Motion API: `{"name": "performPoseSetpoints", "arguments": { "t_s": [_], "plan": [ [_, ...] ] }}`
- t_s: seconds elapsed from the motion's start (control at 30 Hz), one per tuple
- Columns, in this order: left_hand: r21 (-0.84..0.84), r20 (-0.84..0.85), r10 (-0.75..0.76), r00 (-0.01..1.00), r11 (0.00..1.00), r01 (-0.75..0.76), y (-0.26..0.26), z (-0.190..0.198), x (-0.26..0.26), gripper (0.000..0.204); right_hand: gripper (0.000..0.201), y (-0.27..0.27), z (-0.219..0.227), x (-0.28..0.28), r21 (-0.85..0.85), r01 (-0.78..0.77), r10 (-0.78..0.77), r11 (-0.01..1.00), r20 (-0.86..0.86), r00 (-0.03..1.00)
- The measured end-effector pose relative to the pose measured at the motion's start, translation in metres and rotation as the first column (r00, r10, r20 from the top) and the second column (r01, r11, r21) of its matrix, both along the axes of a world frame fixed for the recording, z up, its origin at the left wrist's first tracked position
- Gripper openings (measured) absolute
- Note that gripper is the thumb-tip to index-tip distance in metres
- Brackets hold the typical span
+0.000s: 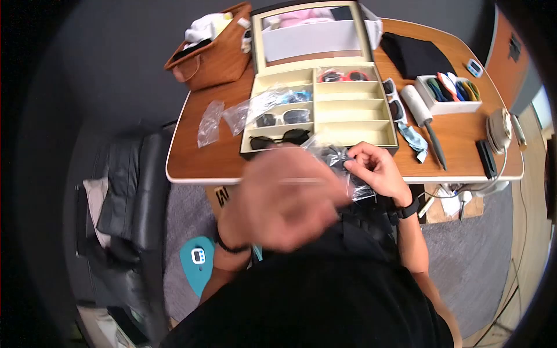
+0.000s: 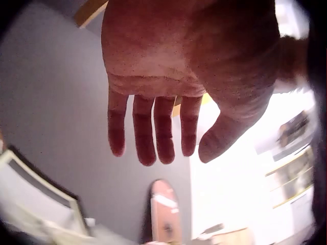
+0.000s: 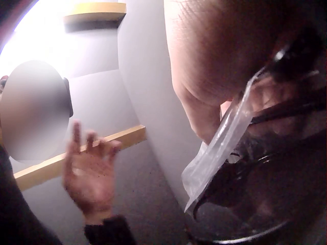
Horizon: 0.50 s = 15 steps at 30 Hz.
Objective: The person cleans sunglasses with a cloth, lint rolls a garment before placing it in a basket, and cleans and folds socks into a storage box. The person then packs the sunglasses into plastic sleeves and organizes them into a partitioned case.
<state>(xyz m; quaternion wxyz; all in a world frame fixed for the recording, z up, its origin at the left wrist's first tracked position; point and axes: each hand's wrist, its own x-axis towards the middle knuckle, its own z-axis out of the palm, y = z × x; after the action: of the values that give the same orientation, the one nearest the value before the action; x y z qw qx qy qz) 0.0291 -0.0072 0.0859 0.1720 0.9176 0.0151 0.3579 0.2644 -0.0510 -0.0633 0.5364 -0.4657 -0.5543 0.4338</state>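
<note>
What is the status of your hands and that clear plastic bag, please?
Left hand empty, fingers straight. Right hand grips clear plastic bag. Left hand hides part of glasses case in head view.

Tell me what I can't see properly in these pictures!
Bare left grip: blurred, head view.
Crinkly clear plastic bag: partly covered by the bare right grip, head view.
Brown wooden table: front edge partly hidden by the left grip, head view.
Small blue-and-white timer on the table: digits too small, head view.
</note>
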Motion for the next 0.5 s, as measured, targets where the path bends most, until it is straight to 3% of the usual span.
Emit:
{"name": "performPoseSetpoints", "arguments": {
  "t_s": [0.03, 0.13, 0.17, 0.23, 0.27, 0.33, 0.37, 0.4, 0.47, 0.5],
  "plan": [
    [0.237, 0.087, -0.142, 0.986, 0.964, 0.118, -0.02, 0.008, 0.003, 0.026, 0.014, 0.001, -0.002, -0.001, 0.005, 0.007, -0.007, 1.0, -0.015, 1.0],
    [0.07, 0.086, -0.351, 0.933, 0.936, 0.345, -0.064, 0.034, 0.007, 0.007, 0.012, 0.001, -0.005, -0.002, -0.012, 0.035, -0.035, 0.999, -0.006, 0.999],
    [0.246, 0.083, -0.502, 0.861, 0.847, 0.47, -0.057, 0.041, 0.009, 0.072, 0.011, 0.001, -0.005, -0.002, -0.024, 0.043, -0.043, 0.999, -0.007, 0.999],
    [0.145, 0.471, -0.277, 0.838, 0.961, 0.236, -0.076, 0.022, 0.03, 0.065, 0.012, 0.0, -0.003, -0.004, -0.085, 0.063, -0.065, 0.994, -0.018, 0.998],
    [0.126, 0.475, -0.271, 0.837, 0.963, 0.239, -0.072, 0.017, 0.034, 0.065, 0.012, 0.0, -0.004, -0.005, -0.077, 0.061, -0.062, 0.995, -0.012, 0.998],
    [0.333, 0.685, -0.372, 0.627, 0.925, 0.186, -0.058, 0.011, 0.045, 0.066, 0.014, 0.0, -0.006, -0.002, -0.049, 0.075, -0.073, 0.996, 0.034, 0.997],
    [-0.119, 0.358, -0.204, 0.911, 0.958, 0.261, -0.066, 0.018, 0.004, 0.004, 0.015, 0.0, -0.004, -0.001, -0.023, 0.063, -0.061, 0.998, 0.075, 0.995],
    [-0.118, 0.345, -0.274, 0.898, 0.936, 0.331, -0.051, 0.013, -0.004, 0.006, 0.015, 0.0, -0.003, -0.002, -0.028, 0.05, -0.049, 0.998, 0.034, 0.998],
    [-0.271, 0.314, -0.444, 0.839, 0.806, 0.527, -0.02, 0.0, -0.025, 0.028, 0.015, 0.0, -0.003, -0.002, -0.039, 0.036, -0.035, 0.999, 0.006, 0.999],
    [-0.271, 0.414, -0.18, 0.892, 0.911, 0.31, -0.022, -0.018, -0.022, 0.041, 0.014, 0.0, -0.001, -0.001, -0.087, 0.013, -0.015, 0.996, -0.029, 0.999]
  ]
}}
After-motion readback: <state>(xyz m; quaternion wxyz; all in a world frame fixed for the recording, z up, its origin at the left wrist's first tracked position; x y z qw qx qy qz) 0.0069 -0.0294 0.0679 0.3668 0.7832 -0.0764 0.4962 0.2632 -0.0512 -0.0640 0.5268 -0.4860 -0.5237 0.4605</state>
